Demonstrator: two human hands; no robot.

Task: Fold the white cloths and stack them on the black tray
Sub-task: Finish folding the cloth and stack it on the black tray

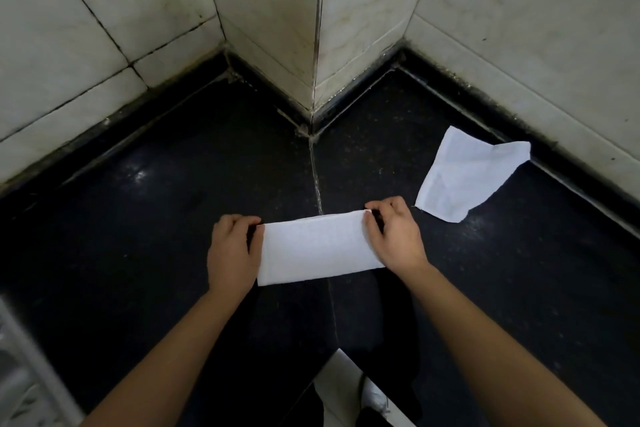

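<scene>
Two bare forearms reach up from the bottom corners of the frame. The left hand (230,250) and the right hand (394,236) meet at a folded white cloth (318,248) just below the centre of the picture.

That cloth is a clean, flat, long rectangle of fine-textured fabric lying crosswise. Its far long edge shows a doubled layer, and its right end sits slightly higher in the frame than its left. A second white cloth (467,177) lies loose and creased in the right middle of the frame, one corner turned over on itself. It is apart from the folded one and near the right hand's knuckles.

Both cloths rest on a dark speckled surface (156,204) that spreads widely to the left and right of the hands. A pale seam (317,180) runs down the surface from the foot of a tiled pillar (311,28) and passes under the folded cloth. Grimy pale wall tiles (86,28) close off the surface across the upper left and upper right, and the second cloth lies close to the right-hand wall's base. A blurred pale object (20,374) cuts into the lower left corner, and I cannot identify the white shape (343,388) at bottom centre.

The folded cloth spans the gap between the two hands. The left hand's fingers curl round its left short edge, and the right hand's thumb and fingertips pinch its upper right corner, so both hands are grasping it.
</scene>
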